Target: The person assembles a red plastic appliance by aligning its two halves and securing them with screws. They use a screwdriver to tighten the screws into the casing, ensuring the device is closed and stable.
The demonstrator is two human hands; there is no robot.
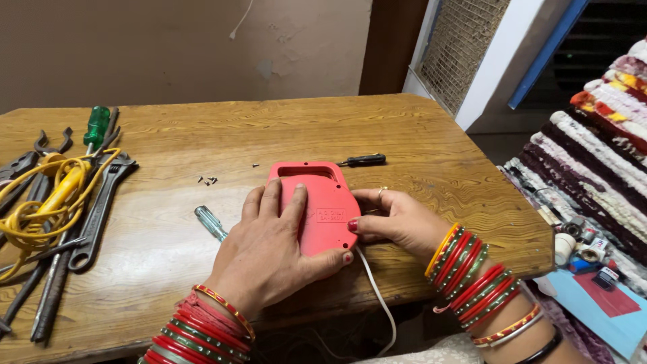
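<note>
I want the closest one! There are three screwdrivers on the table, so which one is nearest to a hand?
The clear-handled screwdriver, lying right beside the left hand. The black one and green one lie farther off.

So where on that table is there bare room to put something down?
Bare wood runs along the far edge of the wooden table, beyond the small screws and black screwdriver. The right end past it is also free. The left side is crowded with wrenches and a yellow cable.

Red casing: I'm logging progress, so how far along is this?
Loose screws lie out on the table. Left hand presses flat on the red casing; right hand grips its edge. Two screwdrivers lie unused.
</note>
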